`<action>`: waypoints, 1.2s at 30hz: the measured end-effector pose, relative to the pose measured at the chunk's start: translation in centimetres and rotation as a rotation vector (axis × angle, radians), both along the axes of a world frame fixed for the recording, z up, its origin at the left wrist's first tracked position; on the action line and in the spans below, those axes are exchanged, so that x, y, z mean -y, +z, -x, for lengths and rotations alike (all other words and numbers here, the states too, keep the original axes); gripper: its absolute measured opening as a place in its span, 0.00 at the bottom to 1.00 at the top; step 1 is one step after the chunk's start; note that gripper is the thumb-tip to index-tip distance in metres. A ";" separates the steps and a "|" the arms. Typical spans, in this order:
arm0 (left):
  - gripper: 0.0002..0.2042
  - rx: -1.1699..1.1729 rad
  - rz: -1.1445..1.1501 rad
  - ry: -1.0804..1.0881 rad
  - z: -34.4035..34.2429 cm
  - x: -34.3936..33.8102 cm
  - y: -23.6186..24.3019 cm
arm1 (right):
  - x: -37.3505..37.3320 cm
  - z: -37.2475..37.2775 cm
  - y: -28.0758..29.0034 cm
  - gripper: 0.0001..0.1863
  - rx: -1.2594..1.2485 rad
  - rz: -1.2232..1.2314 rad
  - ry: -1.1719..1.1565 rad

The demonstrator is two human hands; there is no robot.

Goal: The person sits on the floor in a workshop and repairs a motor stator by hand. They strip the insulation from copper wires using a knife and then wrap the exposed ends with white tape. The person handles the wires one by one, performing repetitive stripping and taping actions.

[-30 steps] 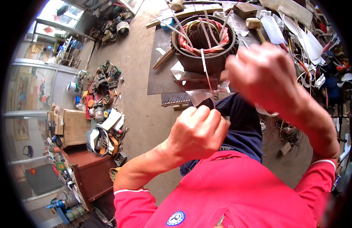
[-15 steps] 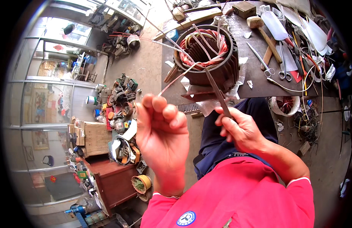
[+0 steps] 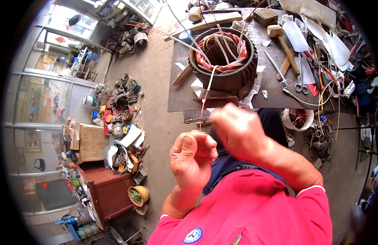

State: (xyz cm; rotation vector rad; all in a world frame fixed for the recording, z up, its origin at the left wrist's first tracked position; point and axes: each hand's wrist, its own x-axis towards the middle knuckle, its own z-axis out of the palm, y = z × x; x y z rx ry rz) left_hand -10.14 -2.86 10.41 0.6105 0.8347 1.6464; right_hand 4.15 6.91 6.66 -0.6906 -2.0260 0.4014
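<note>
Both hands are up close together, left hand [image 3: 192, 157] and right hand [image 3: 238, 130] pinching 1 thin reddish wire [image 3: 203, 107] running down from the stator [image 3: 223, 61] on the bench [image 3: 275, 87]. Grip's blurry, probably fingertips only. Yank too hard and the lead could kink or snap at the windings.

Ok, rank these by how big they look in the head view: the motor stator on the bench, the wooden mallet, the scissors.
1. Motor stator, clearly largest.
2. Wooden mallet.
3. Scissors, only slightly smaller than the mallet; fisheye bending makes that gap unsure.
</note>
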 end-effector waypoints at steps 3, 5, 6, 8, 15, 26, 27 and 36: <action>0.14 -0.394 -0.078 0.005 0.1 -0.1 -0.5 | -1.7 -1.5 0.3 0.05 0.127 0.094 -0.201; 0.11 -0.695 -0.165 0.037 0.3 -0.3 -0.7 | 0.5 -1.8 1.6 0.06 0.115 -0.007 -0.063; 0.08 -0.822 -0.214 0.053 0.4 -0.5 -0.9 | 1.1 -1.8 1.9 0.07 0.127 -0.038 0.008; 0.04 -1.080 -0.312 0.088 0.9 -0.7 -1.2 | -0.9 -2.8 1.7 0.06 0.293 -0.047 -0.100; 0.07 -1.680 -0.583 0.093 1.5 -1.4 0.3 | 0.1 -4.2 4.6 0.06 0.506 -0.150 0.017; 0.09 -2.021 -0.756 0.062 2.5 -1.4 -0.1 | -4.3 -5.3 5.8 0.07 0.828 -0.241 -0.153; 0.09 -1.974 -0.747 0.078 2.6 -1.4 -0.2 | -4.2 -5.7 6.1 0.08 0.780 -0.279 -0.162; 0.15 -0.161 0.026 -0.135 -0.2 0.4 -1.1 | -2.5 -4.7 -0.3 0.09 0.300 0.070 -0.198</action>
